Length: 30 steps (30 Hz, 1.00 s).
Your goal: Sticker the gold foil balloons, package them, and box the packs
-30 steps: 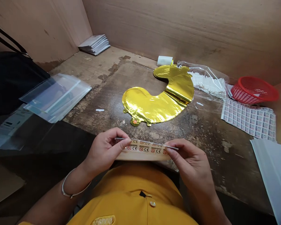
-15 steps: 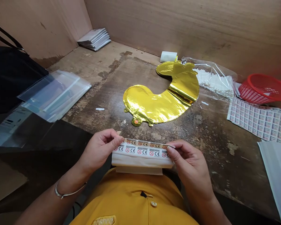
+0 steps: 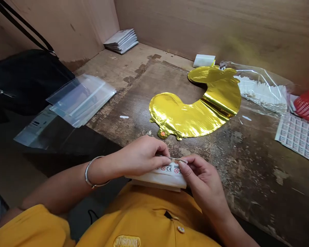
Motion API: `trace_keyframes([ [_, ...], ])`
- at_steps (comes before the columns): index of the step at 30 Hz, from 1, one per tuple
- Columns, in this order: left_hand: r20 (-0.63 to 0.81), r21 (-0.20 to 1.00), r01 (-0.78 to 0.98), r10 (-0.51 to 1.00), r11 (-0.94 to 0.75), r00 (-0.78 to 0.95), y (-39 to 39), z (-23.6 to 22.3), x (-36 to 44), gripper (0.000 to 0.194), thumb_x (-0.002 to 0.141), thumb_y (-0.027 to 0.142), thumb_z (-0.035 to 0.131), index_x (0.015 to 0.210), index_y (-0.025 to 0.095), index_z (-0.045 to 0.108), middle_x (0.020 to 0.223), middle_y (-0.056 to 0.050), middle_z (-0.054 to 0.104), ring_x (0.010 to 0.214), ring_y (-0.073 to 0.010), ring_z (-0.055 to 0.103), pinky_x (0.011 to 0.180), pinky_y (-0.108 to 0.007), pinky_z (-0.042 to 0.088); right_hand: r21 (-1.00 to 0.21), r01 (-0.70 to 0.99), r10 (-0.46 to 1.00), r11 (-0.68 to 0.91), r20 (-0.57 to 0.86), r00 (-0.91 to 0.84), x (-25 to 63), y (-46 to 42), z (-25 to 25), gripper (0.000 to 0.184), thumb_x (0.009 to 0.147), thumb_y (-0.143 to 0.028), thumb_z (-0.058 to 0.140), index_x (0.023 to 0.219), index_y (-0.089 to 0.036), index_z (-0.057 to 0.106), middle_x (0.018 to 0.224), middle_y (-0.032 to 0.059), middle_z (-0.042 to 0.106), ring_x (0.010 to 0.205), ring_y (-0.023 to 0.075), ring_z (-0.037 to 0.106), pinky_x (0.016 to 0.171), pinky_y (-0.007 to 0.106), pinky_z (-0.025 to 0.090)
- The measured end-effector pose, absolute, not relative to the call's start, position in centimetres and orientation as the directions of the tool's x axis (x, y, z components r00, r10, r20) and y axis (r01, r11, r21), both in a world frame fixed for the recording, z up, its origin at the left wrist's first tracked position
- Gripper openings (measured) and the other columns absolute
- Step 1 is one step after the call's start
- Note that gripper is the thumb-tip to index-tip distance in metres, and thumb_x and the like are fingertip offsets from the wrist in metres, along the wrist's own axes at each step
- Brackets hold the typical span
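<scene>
**Label strip (image 3: 171, 168) pinched between my hands**

My left hand (image 3: 144, 154) and right hand (image 3: 203, 181) each press thumb and fingers together on one end of the strip, right over folded white paper (image 3: 157, 181). Ahead of my grip, a gold foil balloon (image 3: 193, 115) lies flat on the bench (image 3: 254, 164), with a sticker sheet (image 3: 298, 139) farther right.
</scene>
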<state>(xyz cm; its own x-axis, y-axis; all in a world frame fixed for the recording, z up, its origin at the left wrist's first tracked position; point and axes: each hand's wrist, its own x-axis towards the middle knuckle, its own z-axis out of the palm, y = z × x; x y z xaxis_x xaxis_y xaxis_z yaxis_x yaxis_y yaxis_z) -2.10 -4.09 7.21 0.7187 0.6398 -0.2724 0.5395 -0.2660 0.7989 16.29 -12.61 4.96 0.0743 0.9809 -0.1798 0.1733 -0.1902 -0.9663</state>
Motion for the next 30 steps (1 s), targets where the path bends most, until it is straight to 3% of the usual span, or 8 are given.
trace_keyframes([
  [6, -0.380, 0.902, 0.427, 0.574, 0.058, 0.725, -4.1, 5.0, -2.2, 0.017, 0.084, 0.028, 0.061, 0.088, 0.015, 0.071, 0.078, 0.000, 0.070, 0.068, -0.0112, 0.058, 0.059, -0.020, 0.041, -0.947, 0.266, 0.984, -0.177, -0.169, 0.056, 16.5, -12.7, 4.0, 0.017, 0.085, -0.035, 0.064, 0.078, -0.020, 0.066, 0.066, -0.0004, 0.064, 0.057, 0.0118, 0.056, 0.048, 0.020, 0.043],
  [9, -0.372, 0.914, 0.390, 0.606, 0.108, 0.703, -4.5, 4.4, -2.3, 0.016, 0.084, 0.025, 0.061, 0.087, 0.014, 0.071, 0.077, 0.000, 0.070, 0.070, -0.0112, 0.058, 0.062, -0.020, 0.042, -0.919, 0.374, 0.991, -0.125, -0.137, -0.006, 17.0, -12.6, 3.7, 0.014, 0.089, -0.033, 0.060, 0.085, -0.020, 0.065, 0.071, 0.0005, 0.066, 0.060, 0.0131, 0.059, 0.051, 0.022, 0.047],
  [11, -0.366, 0.916, 0.387, 0.625, 0.109, 0.690, -4.5, 4.3, -2.3, 0.015, 0.083, 0.024, 0.061, 0.086, 0.014, 0.071, 0.077, 0.000, 0.069, 0.070, -0.0112, 0.058, 0.063, -0.020, 0.042, -0.846, 0.532, 1.000, 0.024, 0.009, -0.030, 17.5, -12.2, 3.6, 0.014, 0.090, -0.029, 0.060, 0.100, -0.021, 0.065, 0.086, 0.0037, 0.068, 0.073, 0.0155, 0.063, 0.063, 0.026, 0.052],
  [13, -0.380, 0.912, 0.387, 0.624, 0.133, 0.682, -4.6, 4.3, -2.3, 0.016, 0.083, 0.026, 0.061, 0.085, 0.014, 0.072, 0.075, 0.001, 0.069, 0.069, -0.0110, 0.057, 0.062, -0.020, 0.042, -0.676, 0.699, 0.967, 0.231, 0.237, -0.091, 18.0, -11.7, 3.8, 0.023, 0.087, -0.023, 0.063, 0.110, -0.020, 0.064, 0.099, 0.0074, 0.067, 0.088, 0.0194, 0.062, 0.077, 0.033, 0.052],
  [15, -0.393, 0.911, 0.378, 0.621, 0.163, 0.678, -4.5, 4.2, -2.3, 0.017, 0.083, 0.028, 0.062, 0.087, 0.015, 0.073, 0.076, 0.000, 0.070, 0.069, -0.0111, 0.058, 0.062, -0.020, 0.043, -0.494, 0.777, 0.901, 0.390, 0.378, -0.212, 18.2, -11.1, 4.2, 0.023, 0.084, -0.019, 0.066, 0.107, -0.018, 0.066, 0.099, 0.0091, 0.066, 0.093, 0.0217, 0.059, 0.082, 0.037, 0.050],
  [17, -0.394, 0.912, 0.373, 0.626, 0.173, 0.673, -4.5, 4.1, -2.3, 0.018, 0.082, 0.029, 0.063, 0.087, 0.014, 0.073, 0.077, 0.000, 0.071, 0.070, -0.0117, 0.059, 0.064, -0.020, 0.044, -0.408, 0.781, 0.860, 0.473, 0.404, -0.311, 18.2, -10.6, 4.6, 0.017, 0.083, -0.016, 0.068, 0.100, -0.017, 0.068, 0.091, 0.0084, 0.066, 0.088, 0.0213, 0.057, 0.078, 0.036, 0.050],
  [21, -0.401, 0.909, 0.377, 0.625, 0.179, 0.669, -4.3, 3.8, -2.3, 0.019, 0.082, 0.030, 0.062, 0.086, 0.014, 0.073, 0.076, -0.001, 0.071, 0.070, -0.0130, 0.059, 0.063, -0.021, 0.044, -0.351, 0.776, 0.826, 0.524, 0.432, -0.362, 17.8, -10.3, 4.8, 0.016, 0.080, -0.010, 0.071, 0.094, -0.018, 0.069, 0.084, 0.0067, 0.068, 0.083, 0.0202, 0.055, 0.075, 0.035, 0.049],
  [30, -0.452, 0.891, 0.356, 0.606, 0.281, 0.655, -3.9, 3.5, -2.2, 0.020, 0.080, 0.031, 0.064, 0.084, 0.014, 0.072, 0.075, -0.001, 0.069, 0.068, -0.0119, 0.057, 0.061, -0.021, 0.043, -0.169, 0.718, 0.679, 0.676, 0.521, -0.517, 18.7, -10.9, 4.1, 0.026, 0.082, -0.009, 0.066, 0.107, -0.017, 0.068, 0.093, 0.0077, 0.074, 0.091, 0.0239, 0.058, 0.079, 0.040, 0.047],
])
